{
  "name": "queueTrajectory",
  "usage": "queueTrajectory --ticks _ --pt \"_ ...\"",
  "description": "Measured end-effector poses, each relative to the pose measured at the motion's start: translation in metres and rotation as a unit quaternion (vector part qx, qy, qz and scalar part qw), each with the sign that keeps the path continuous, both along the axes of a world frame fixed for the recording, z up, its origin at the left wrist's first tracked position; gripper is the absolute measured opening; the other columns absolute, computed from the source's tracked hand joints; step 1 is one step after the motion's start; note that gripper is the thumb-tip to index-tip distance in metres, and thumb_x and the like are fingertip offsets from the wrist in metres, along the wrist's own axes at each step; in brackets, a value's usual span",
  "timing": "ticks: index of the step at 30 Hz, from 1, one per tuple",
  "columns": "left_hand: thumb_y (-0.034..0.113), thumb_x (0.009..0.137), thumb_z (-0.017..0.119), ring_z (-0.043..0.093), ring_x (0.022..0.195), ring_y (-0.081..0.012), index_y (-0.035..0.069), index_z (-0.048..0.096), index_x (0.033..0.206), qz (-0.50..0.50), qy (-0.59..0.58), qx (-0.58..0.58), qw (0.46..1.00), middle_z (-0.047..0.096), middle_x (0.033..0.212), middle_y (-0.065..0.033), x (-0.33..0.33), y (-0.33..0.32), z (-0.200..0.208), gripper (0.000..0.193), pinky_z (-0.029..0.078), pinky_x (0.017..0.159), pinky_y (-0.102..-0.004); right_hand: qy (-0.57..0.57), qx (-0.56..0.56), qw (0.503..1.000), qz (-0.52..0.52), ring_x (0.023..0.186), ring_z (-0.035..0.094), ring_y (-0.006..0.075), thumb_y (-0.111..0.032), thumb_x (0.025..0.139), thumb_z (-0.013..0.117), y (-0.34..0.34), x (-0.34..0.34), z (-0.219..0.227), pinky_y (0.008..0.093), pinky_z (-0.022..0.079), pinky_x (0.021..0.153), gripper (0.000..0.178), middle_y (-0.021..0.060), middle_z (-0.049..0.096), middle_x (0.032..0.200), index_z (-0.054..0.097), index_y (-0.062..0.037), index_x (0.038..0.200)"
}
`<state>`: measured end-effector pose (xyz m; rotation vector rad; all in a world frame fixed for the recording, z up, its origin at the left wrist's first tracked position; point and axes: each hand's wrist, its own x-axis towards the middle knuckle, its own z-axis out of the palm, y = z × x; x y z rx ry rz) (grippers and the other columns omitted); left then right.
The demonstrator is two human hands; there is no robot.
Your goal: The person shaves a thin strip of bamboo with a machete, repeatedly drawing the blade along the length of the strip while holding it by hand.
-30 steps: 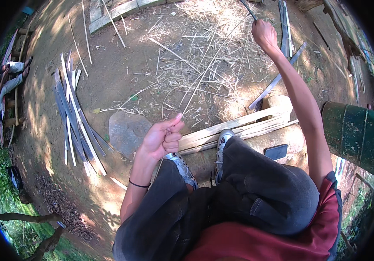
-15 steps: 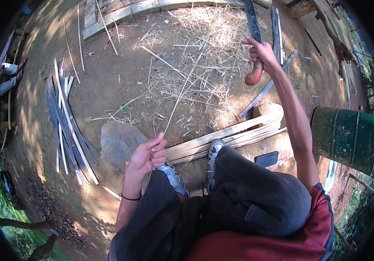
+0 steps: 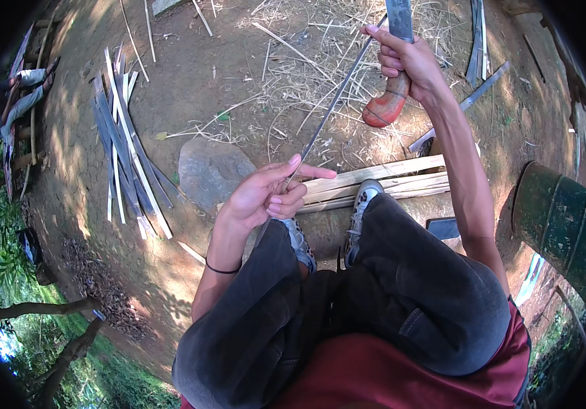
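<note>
A thin, dark-faced strip [image 3: 339,93], which looks like split bamboo, slants up from my left hand [image 3: 265,193]. Its thumb and curled fingers pinch the near end, while the index finger points out to the right. The strip's far part passes by the fingertips of my right hand [image 3: 412,67]; whether they pinch it I cannot tell. That hand is closed round a machete, its dark blade [image 3: 400,20] pointing away and its curved red handle end [image 3: 383,109] toward me. Split pale lengths [image 3: 381,185] lie in front of my shoes.
A pile of dark and pale strips [image 3: 126,146] lies left, beside a flat grey stone [image 3: 214,170]. Shavings [image 3: 293,78] litter the ground ahead. A phone [image 3: 443,228] rests by my right knee, near a green drum [image 3: 553,211]. Another person's legs [image 3: 30,92] show far left.
My right hand has come nearer with the machete, closer to my left hand. The strip now shows its dark face instead of a pale one. My left index finger has straightened. The view has shifted.
</note>
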<state>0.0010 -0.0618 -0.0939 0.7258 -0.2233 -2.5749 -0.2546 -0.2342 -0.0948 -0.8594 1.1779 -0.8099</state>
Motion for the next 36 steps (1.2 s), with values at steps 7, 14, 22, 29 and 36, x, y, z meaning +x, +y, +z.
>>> queueTrajectory --ticks 7,14,22,29,36 --pt "0.037 0.105 0.027 0.025 0.042 -0.0015 -0.011 0.033 0.139 0.005 0.030 0.017 0.999 0.026 0.053 0.0073 -0.002 -0.001 0.001 0.059 0.024 0.037 -0.0175 -0.003 0.008 1.000 0.011 0.048 0.027 0.0006 -0.022 0.092 0.064 -0.002 -0.007 -0.002 0.0200 0.024 0.042 0.037 -0.0111 0.026 0.058 0.061 0.0047 0.118" --pt "0.035 0.105 0.030 0.026 0.040 0.0000 -0.012 0.027 0.141 0.025 0.092 0.099 0.991 0.027 0.051 0.0078 0.004 0.001 -0.006 0.059 0.024 0.036 -0.0169 0.006 0.026 1.000 -0.001 0.047 0.028 0.0006 -0.020 0.091 0.067 -0.002 -0.002 -0.011 0.0192 0.025 0.042 0.036 -0.0110 0.030 0.059 0.061 0.0070 0.113" --pt "0.034 0.105 0.032 0.025 0.039 -0.0002 -0.013 0.028 0.139 0.032 0.080 0.093 0.992 0.025 0.050 0.0079 0.006 -0.002 -0.017 0.059 0.023 0.036 -0.0171 0.034 0.031 0.999 0.000 0.047 0.032 0.0002 -0.021 0.084 0.074 -0.004 -0.001 -0.023 0.0173 0.030 0.039 0.025 -0.0096 0.036 0.059 0.056 -0.0027 0.085" --pt "0.037 0.105 0.030 0.024 0.040 -0.0012 -0.011 0.035 0.138 0.037 0.058 0.089 0.994 0.025 0.051 0.0087 0.002 -0.003 -0.021 0.058 0.022 0.037 -0.0174 0.067 0.029 0.997 0.008 0.046 0.034 0.0011 -0.023 0.084 0.075 -0.007 -0.009 -0.035 0.0172 0.031 0.039 0.027 -0.0077 0.040 0.060 0.054 -0.0056 0.080" --pt "0.029 0.104 0.040 0.025 0.042 -0.0014 -0.001 0.058 0.106 0.032 -0.290 -0.190 0.938 0.029 0.052 0.0075 -0.014 -0.004 -0.012 0.035 0.020 0.038 -0.0202 0.132 0.009 0.991 0.012 0.047 0.037 0.0017 -0.024 0.084 0.075 -0.001 -0.005 -0.037 0.0190 0.032 0.040 0.029 -0.0075 0.041 0.058 0.054 -0.0051 0.076"
